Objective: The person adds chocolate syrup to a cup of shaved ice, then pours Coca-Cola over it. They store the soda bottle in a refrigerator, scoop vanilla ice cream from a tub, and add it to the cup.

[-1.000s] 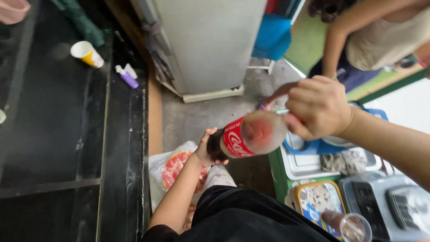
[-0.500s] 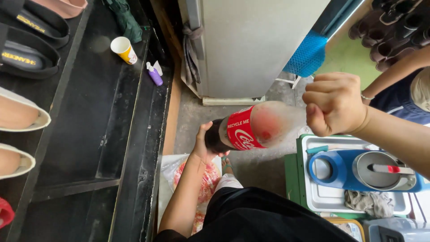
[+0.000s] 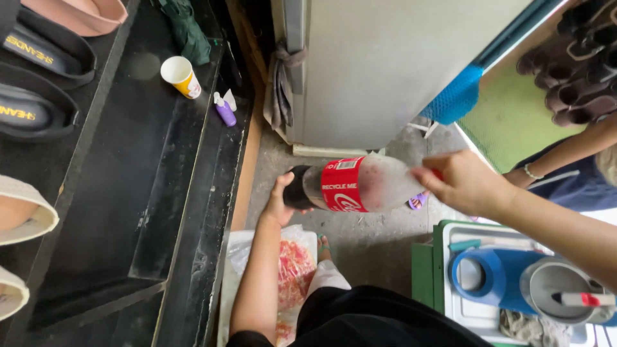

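A large plastic bottle [image 3: 363, 184] with a red label and a little dark drink in it lies almost level in front of me. My left hand [image 3: 281, 200] grips its dark base at the left. My right hand [image 3: 461, 182] is closed around the neck and red cap at the right. Below the bottle lies bare grey concrete floor [image 3: 366, 241].
A grey metal cabinet [image 3: 379, 64] stands just beyond the bottle. Black shelves at the left hold shoes [image 3: 38, 51], a paper cup [image 3: 180, 76] and a small purple spray bottle [image 3: 225, 110]. A white tray [image 3: 450, 302] with a blue container sits lower right. Another person's arm [image 3: 565, 151] reaches in at right.
The view has swung, showing more shelves and shoes. The bottle now lies flatter, and my right hand has dropped to the cap end, level with the bottle.
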